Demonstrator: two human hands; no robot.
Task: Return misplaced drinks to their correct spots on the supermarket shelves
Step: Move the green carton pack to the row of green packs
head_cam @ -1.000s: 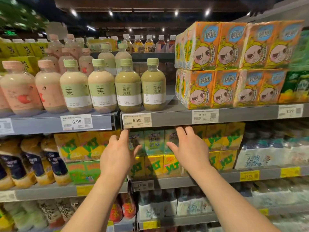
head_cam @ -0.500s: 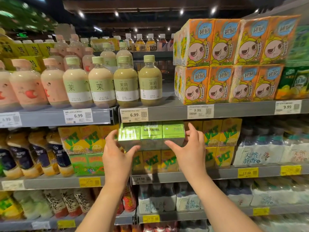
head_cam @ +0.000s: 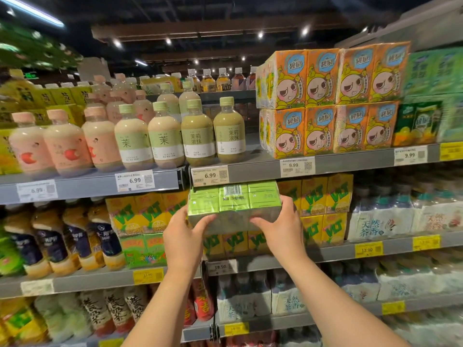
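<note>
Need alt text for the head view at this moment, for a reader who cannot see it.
Both hands, left hand and right hand, hold a shrink-wrapped green carton multipack in front of the yellow carton packs on a supermarket shelf. Milk tea bottles and orange cartoon-face cartons fill the shelf above.

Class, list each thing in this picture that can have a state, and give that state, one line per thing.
Green carton pack: shrink-wrapped, lifted off the shelf, held between both hands.
Left hand: gripping the pack's left end.
Right hand: gripping the pack's right end.
Green-capped bottles: upright, capped.
Orange carton packs: stacked two high.
</note>
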